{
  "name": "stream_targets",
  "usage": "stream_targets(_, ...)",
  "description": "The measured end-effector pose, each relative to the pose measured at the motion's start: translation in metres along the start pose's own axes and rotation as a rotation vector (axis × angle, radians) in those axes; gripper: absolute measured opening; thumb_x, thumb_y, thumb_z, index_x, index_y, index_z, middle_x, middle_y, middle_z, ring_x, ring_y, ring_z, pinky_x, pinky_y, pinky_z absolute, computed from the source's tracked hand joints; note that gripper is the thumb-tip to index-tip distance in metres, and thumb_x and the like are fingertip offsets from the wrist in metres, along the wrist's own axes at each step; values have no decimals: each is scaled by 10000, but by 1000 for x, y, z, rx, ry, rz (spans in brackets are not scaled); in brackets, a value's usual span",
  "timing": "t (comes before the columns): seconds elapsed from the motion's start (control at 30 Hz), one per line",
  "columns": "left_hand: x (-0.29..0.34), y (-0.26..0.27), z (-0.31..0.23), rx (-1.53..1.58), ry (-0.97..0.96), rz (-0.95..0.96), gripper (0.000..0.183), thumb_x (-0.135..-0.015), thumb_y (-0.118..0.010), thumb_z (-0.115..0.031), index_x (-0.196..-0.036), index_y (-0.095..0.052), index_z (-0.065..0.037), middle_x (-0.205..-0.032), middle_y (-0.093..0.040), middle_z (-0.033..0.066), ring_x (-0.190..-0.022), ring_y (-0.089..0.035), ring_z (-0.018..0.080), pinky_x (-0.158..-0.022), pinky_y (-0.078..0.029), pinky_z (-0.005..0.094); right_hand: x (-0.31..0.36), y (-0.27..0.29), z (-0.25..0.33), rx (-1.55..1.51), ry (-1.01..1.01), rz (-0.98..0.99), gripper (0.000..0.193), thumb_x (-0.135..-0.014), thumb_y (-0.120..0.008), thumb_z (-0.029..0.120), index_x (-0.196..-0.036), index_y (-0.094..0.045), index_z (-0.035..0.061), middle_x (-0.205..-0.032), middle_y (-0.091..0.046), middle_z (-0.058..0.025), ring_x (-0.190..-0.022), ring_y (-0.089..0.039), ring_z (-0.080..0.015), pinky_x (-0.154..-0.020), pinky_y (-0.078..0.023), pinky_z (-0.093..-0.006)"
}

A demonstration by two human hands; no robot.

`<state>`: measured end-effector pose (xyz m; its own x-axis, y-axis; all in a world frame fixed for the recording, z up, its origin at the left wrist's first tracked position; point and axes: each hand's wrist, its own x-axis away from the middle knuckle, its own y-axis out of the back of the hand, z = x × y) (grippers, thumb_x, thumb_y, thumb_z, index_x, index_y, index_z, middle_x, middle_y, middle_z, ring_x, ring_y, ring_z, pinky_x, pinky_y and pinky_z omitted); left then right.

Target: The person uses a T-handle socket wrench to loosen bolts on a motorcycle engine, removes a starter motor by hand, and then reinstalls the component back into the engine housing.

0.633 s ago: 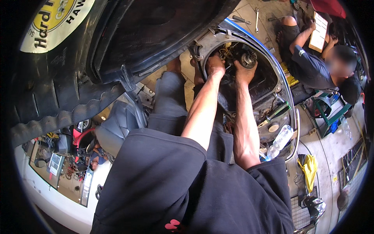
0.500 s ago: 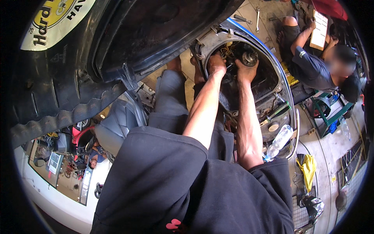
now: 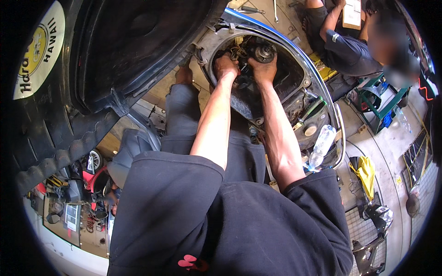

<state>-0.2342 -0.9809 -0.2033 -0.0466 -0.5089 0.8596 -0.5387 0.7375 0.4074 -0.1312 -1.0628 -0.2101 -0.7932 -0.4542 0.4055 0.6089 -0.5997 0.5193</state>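
Note:
Both forearms reach into the opened body of a scooter, inside its grey-rimmed frame (image 3: 206, 55). My right hand (image 3: 264, 72) grips a round dark part with a metal centre (image 3: 264, 52), thumb on its left side and fingers round its right. Just left of it, my left hand (image 3: 225, 67) is closed, knuckles up. What its fingers hold is hidden; a small reddish bit shows beside them. Thin wires with a pale connector (image 3: 238, 41) lie beyond, between the two hands. Below them shows the dark inner cavity (image 3: 244, 102).
The raised black seat (image 3: 147, 46) fills the upper left. A green-handled screwdriver (image 3: 314, 108) and a clear plastic bottle (image 3: 322, 143) lie on the scooter's right side. A person (image 3: 352, 55) with a clipboard (image 3: 352, 14) sits at the upper right, above a green metal stand (image 3: 383, 110).
The whole view has shifted, so the scooter and both hands appear farther left and higher. Against the scooter, my hands keep nearly the same place, the right still holding the round part.

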Motion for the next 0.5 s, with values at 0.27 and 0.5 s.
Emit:
stream_targets(0.27,1,-5,-3,-52,-2,-8,327,-785,-745,-263,-1043,-668,-78,-1028,-667,172,-994,-631,344,-839,-497,415,0,4,6,-31,-16,8,697,-549,-803,92,-1175,-505,18,-1095,-634,-156,-1026,-609,-281,-911,-464,-356)
stream_targets(0.5,-1,-5,2,-113,-53,-34,240,-813,-711,-193,-1010,-673,-61,-937,-682,186,-932,-655,331,-787,-514,406,1,5,8,-13,13,-28,696,-555,-801,118,-1174,-503,11,-1085,-634,-182,-1025,-608,-320,-905,-465,-380)
